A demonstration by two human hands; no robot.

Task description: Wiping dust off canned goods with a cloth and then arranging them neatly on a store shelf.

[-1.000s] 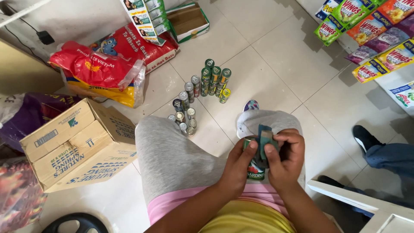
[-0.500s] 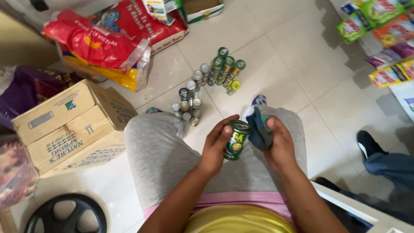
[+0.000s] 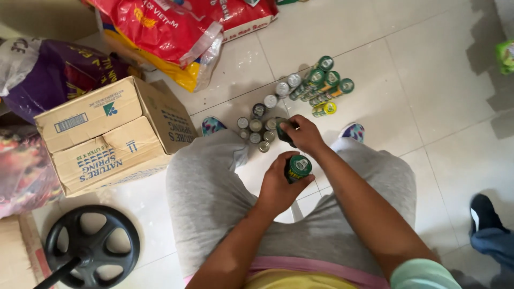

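**Right hand reaches out to the cans on the floor**

The left hand (image 3: 279, 184) has its fingers wrapped around a small green metal can with a green lid (image 3: 297, 167), held upright above the gap between the knees of the grey trousers (image 3: 214, 187). Half a second ago both hands were close together over the lap, the right one holding a dark green object beside the can. Now the right hand (image 3: 304, 134) has moved forward and away from the left, down toward the cluster of small silver-topped cans (image 3: 257, 126) standing on the pale tiled floor (image 3: 375, 59). Its fingers are closed on a dark green object (image 3: 284, 131), mostly hidden by the hand, at the edge of that cluster.

Just beyond, a group of green cans (image 3: 321, 85) lies tipped on the floor, as before. The view has drawn closer and lower: the brown cardboard box (image 3: 107, 134) now sits large at the left, with the red and yellow plastic sack (image 3: 166, 32) behind it and a black wheel (image 3: 91, 246) at the lower left. Another person's dark shoe (image 3: 484, 211) shows at the right edge.
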